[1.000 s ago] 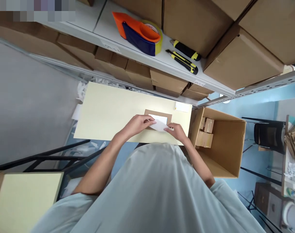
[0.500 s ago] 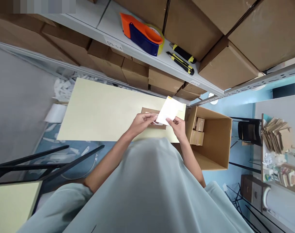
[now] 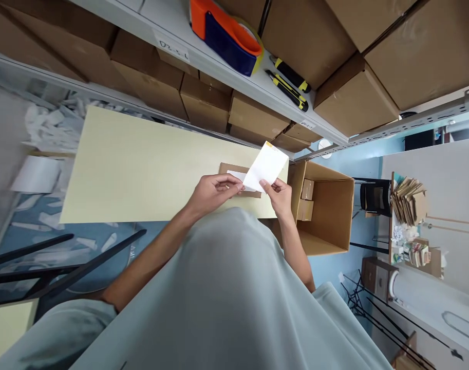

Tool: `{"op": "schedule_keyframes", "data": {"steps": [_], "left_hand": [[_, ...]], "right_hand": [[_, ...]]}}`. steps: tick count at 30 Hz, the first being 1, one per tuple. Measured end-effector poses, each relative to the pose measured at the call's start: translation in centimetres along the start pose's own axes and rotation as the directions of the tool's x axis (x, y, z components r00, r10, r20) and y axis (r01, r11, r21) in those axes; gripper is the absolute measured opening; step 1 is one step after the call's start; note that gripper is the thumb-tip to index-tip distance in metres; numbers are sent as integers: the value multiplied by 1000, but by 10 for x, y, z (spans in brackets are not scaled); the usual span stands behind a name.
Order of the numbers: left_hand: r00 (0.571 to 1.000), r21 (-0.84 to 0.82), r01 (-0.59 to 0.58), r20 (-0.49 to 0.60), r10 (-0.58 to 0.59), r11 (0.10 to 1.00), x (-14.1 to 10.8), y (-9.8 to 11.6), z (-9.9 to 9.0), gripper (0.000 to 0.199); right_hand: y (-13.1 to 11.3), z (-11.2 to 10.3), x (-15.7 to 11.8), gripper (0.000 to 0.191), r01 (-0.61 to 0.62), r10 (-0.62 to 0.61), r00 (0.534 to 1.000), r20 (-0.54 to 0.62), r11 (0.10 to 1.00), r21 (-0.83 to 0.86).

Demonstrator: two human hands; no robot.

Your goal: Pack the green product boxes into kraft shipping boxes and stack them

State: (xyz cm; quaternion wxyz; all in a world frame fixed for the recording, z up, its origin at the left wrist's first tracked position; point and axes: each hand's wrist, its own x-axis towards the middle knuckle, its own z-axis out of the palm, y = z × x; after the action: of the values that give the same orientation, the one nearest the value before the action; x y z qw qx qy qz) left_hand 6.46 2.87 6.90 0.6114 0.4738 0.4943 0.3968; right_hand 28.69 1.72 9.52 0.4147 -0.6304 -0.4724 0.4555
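A white paper sheet [image 3: 266,165] with a small orange mark at its top corner is tilted above the pale yellow table. My right hand [image 3: 279,196] grips its lower right edge, thumb on top. At the sheet's lower left corner, the thumb and fingers of my left hand [image 3: 214,194] are pinched together. Under the sheet and hands lies a flat brown cardboard box [image 3: 223,168] with a white patch [image 3: 236,175] on it, partly covered.
Right of the table [image 3: 142,164] stands an open carton [image 3: 332,213] with small boxes inside. Above, a shelf holds an orange and blue tape dispenser [image 3: 228,38], two yellow-black cutters [image 3: 290,85] and brown boxes [image 3: 307,41]. Black metal legs [image 3: 91,264] stand at lower left.
The sheet has turned slightly clockwise, and more of the white patch on the box beneath shows. The whole view has shifted a little. Both hands stay at the sheet.
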Motion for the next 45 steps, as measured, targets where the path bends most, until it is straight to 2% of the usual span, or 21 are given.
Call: {"op": "schedule_keyframes", "data": {"steps": [4,7,9,12,15,17,20,26,30,35,39,45], "left_hand": [[999,20,-6,39,6,1000,-3,-2,-10,40],[998,36,-27,61,25,999,-5,-4,-19,37],[997,40,-54,59,52,998,-7,-5,-24,34],[993,54,-112,48,110,992,-8,-9,-33,30],[983,91,-178,55,173,980,-10,-12,-40,27],[976,116,-214,70,207,970,-11,-13,-44,23],[966,143,-253,96,241,957,-13,-13,-48,19],[959,143,-274,109,260,951,-8,-17,-56,15],[978,43,-195,78,191,980,-2,-27,-69,14],[999,-247,-28,21,34,969,-1,-38,-98,19],[997,-496,51,-28,-75,867,-5,-44,-128,19],[957,-752,116,-90,-275,649,3,-61,-182,22]], "right_hand": [[4,15,-2,54,-27,27,1000,-11,1000,16],[13,28,-1,61,-102,102,995,13,995,-13],[17,35,-3,61,-121,117,992,-36,983,-138],[11,44,-12,45,-23,-17,993,-116,941,-338],[-5,50,-25,30,135,-130,991,37,940,-313],[-14,56,-30,28,178,-150,981,125,949,-261],[-20,65,-30,25,168,-136,982,134,949,-267],[-15,80,-18,17,136,-100,986,132,944,-300],[-13,90,-11,14,86,-57,992,108,953,-291],[-14,102,3,18,-78,87,995,56,985,-155],[-21,110,11,22,-194,200,977,78,978,-76],[-29,115,11,20,-245,246,961,126,969,-18]]}}
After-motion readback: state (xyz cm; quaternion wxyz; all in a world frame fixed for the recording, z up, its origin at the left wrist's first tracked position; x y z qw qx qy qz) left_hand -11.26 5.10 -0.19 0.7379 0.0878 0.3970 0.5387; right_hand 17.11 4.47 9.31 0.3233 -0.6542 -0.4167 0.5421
